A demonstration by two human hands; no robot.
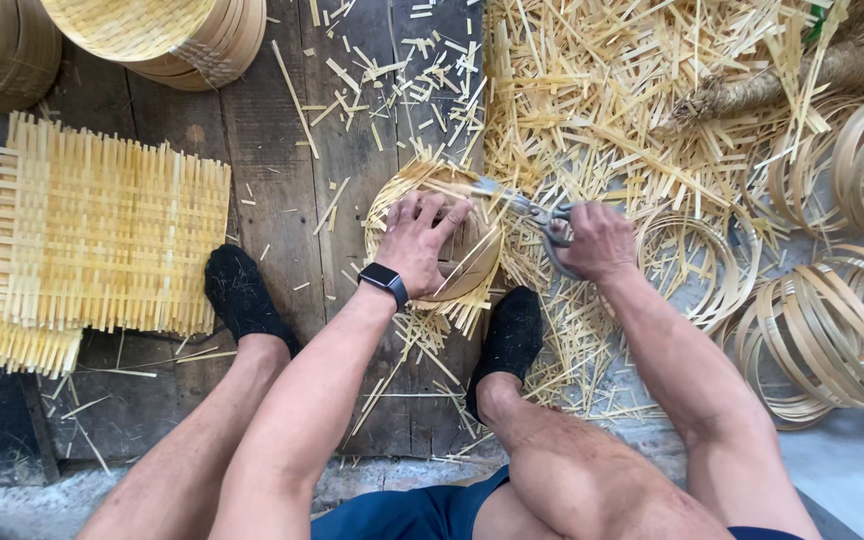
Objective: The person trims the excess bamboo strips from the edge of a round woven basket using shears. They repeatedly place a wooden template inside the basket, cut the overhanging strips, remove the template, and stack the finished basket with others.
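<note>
Head view: a seated person's left hand point(422, 240) presses flat, fingers spread, into a small round woven bamboo basket point(435, 235) on the dark plank floor point(282, 190) between two black-socked feet, while the right hand point(597, 240), just right of the basket, is clenched around metal shears point(527, 208) whose blades meet its rim. Thin and light, the basket looks springy and likely to splinter at its bristling strip ends, so the firm rim seems the safest grip.

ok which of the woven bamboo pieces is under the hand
The small round basket between the feet: the left hand presses on it. The flat woven mats at left lie untouched.
</note>
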